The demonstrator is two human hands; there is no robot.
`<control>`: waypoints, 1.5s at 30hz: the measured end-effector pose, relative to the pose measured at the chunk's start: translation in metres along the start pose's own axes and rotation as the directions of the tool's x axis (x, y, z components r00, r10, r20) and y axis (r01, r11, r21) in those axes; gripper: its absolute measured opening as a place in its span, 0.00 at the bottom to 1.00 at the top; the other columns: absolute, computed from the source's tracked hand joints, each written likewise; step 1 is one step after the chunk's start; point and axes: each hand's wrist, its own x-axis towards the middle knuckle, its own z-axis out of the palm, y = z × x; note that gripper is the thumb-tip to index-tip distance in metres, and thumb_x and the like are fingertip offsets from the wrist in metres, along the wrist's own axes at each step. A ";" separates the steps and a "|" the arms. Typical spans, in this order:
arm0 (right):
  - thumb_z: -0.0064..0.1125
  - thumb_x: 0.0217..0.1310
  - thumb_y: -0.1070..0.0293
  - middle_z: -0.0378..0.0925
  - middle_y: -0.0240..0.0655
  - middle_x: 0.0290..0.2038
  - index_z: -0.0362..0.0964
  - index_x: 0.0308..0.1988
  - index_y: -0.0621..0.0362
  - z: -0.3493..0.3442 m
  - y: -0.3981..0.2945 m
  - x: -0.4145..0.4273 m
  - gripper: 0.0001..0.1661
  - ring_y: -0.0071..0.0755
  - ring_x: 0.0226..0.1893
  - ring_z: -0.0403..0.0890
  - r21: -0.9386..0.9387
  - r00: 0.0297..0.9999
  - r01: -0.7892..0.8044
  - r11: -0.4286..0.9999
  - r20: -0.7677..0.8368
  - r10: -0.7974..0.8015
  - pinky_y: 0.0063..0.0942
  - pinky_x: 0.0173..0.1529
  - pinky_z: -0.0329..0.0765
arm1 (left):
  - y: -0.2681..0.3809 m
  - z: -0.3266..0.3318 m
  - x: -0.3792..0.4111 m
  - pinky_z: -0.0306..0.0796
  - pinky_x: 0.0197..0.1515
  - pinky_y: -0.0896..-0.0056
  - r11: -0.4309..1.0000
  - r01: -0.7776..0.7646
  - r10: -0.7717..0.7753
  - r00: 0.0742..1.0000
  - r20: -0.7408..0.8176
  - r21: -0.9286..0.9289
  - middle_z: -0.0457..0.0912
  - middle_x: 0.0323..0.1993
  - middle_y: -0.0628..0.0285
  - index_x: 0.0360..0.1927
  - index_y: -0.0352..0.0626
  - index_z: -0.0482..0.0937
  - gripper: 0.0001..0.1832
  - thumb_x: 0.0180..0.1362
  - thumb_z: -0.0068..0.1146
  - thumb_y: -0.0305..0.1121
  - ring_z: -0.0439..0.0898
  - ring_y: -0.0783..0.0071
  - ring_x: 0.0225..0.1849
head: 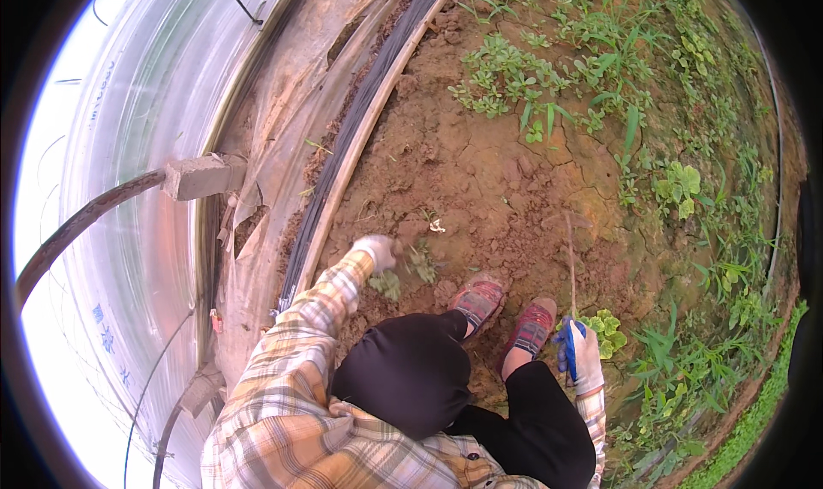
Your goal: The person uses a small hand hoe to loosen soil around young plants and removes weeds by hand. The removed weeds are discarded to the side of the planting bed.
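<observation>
My left hand (378, 252), in a pale work glove, is blurred over the bare soil left of my feet. It grips a leafy green weed (421, 264), blurred along with the hand; its leaves hang on two sides, and the fingers cannot be made out clearly. My right hand (577, 351), in a white glove with a blue coated palm, is closed around the thin handle of a small hand hoe (571, 264). The hoe's soil-coloured blade rests on the ground ahead of my right foot.
Low weeds (514, 77) grow ahead and along the right. A yellow-green leafy plant (607, 335) stands beside my right hand. On the left run a black film strip (360, 110), plastic sheeting (276, 129) and a greenhouse wall (154, 103) with a concrete block (202, 175).
</observation>
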 end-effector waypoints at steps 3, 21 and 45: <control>0.48 0.65 0.52 0.71 0.31 0.19 0.70 0.34 0.61 -0.006 0.000 0.001 0.21 0.21 0.10 0.67 -0.038 0.999 -0.020 0.999 0.047 0.022 0.21 0.12 0.63 | 0.007 0.052 -0.017 0.70 0.54 0.61 0.973 -0.224 0.221 0.973 0.062 0.052 0.79 0.46 0.49 0.50 0.43 0.76 0.23 0.49 0.55 0.37 0.77 0.55 0.50; 0.48 0.65 0.52 0.72 0.33 0.22 0.70 0.39 0.61 -0.008 0.000 -0.006 0.21 0.20 0.10 0.65 0.000 1.000 -0.005 1.000 0.025 0.005 0.20 0.11 0.62 | -0.031 0.017 0.033 0.75 0.43 0.61 0.613 -0.428 0.530 0.846 0.055 0.664 0.74 0.55 0.54 0.48 0.47 0.75 0.15 0.57 0.45 0.28 0.81 0.60 0.44; 0.47 0.66 0.53 0.72 0.32 0.21 0.70 0.37 0.62 -0.002 -0.006 -0.011 0.21 0.20 0.10 0.66 -0.011 0.997 -0.006 1.000 0.080 0.007 0.20 0.12 0.63 | -0.028 0.057 -0.013 0.73 0.49 0.67 0.989 0.087 -0.042 0.944 -0.326 0.123 0.76 0.49 0.48 0.67 0.34 0.52 0.43 0.51 0.62 0.34 0.79 0.62 0.47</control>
